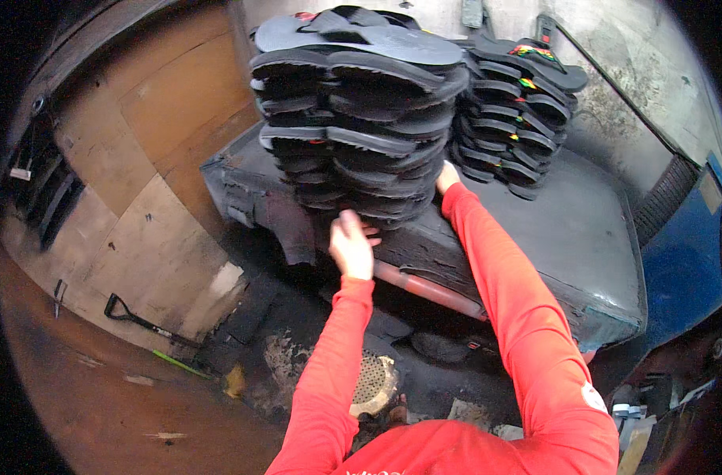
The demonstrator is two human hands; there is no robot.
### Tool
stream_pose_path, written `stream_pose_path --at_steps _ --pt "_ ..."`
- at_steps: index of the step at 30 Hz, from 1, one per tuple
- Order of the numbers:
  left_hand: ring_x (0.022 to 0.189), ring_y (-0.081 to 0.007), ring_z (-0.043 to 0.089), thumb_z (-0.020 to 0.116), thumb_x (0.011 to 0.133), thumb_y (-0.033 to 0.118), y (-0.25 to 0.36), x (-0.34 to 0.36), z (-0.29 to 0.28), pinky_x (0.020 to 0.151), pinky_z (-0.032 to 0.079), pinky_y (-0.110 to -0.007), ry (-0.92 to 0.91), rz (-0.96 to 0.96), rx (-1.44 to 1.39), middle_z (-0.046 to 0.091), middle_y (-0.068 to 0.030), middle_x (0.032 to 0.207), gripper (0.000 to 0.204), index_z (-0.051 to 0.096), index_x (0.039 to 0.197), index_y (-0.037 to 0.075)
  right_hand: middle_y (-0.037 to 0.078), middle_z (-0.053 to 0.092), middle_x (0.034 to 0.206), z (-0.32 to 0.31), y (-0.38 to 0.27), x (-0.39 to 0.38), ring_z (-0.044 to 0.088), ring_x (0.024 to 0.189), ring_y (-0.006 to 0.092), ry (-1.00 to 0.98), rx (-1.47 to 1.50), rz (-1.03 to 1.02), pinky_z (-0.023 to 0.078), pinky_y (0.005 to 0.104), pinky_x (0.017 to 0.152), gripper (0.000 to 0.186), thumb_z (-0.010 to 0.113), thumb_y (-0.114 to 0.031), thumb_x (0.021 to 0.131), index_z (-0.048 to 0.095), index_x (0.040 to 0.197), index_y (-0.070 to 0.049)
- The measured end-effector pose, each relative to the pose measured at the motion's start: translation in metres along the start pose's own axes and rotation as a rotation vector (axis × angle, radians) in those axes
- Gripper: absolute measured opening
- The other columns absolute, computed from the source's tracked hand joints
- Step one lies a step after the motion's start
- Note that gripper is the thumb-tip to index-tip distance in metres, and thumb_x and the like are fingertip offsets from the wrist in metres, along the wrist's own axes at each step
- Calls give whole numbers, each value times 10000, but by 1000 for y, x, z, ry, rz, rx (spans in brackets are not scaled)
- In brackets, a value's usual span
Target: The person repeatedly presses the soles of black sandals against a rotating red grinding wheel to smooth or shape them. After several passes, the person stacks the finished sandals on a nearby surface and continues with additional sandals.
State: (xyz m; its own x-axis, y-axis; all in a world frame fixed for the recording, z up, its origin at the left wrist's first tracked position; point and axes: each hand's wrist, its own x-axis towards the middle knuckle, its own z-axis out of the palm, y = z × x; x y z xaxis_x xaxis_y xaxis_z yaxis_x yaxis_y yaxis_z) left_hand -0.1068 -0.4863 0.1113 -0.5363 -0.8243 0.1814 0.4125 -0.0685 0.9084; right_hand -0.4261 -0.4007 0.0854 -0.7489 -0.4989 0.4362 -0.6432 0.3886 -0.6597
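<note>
A tall stack of black and grey flip-flops (361, 146) stands on a dark, worn work surface (567, 229) before me. My left hand (351, 244) is at the front lower edge of this stack, its fingers apart and slightly blurred, with nothing seen in them. Against the stack's right side, low down, lies my right hand (446, 177); its fingers are hidden behind the footwear. Just to the right is a second stack of dark flip-flops (515, 119) with red, yellow and green straps.
A reddish pipe (428, 289) runs below the surface's front edge. Wooden panels (171, 119) line the left, with a black-handled tool (143, 321) and a green stick (179, 362) lower down. On the floor lies a perforated round piece (373, 384). A blue panel (685, 257) stands at right.
</note>
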Motion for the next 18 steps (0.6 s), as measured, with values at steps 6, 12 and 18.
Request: stream_pose_path --at_steps 6,12,18 --pt "940 -232 630 498 988 164 36 4 -70 739 573 -335 149 543 377 608 -129 1094 224 559 1140 10 257 679 1142 -76 -90 -70 651 1051 423 -133 -205 -199 493 515 936 407 366 -313 1042 678 1124 -64" --pt "1136 -307 599 344 1086 349 77 -24 -59 932 544 -431 110 618 505 589 -206 1266 500 548 1276 -66 170 679 882 -180 -175 -248 645 782 343 83 460 -174 520 429 723 460 569 -451 969 609 913 4" --pt "1138 -306 587 306 1069 533 48 -175 7 933 500 -394 -595 633 342 567 -213 1292 676 503 1313 -66 171 702 1181 -203 -95 -536 708 1008 241 -493 1453 584 579 356 888 602 574 -398 1022 423 1519 -95"
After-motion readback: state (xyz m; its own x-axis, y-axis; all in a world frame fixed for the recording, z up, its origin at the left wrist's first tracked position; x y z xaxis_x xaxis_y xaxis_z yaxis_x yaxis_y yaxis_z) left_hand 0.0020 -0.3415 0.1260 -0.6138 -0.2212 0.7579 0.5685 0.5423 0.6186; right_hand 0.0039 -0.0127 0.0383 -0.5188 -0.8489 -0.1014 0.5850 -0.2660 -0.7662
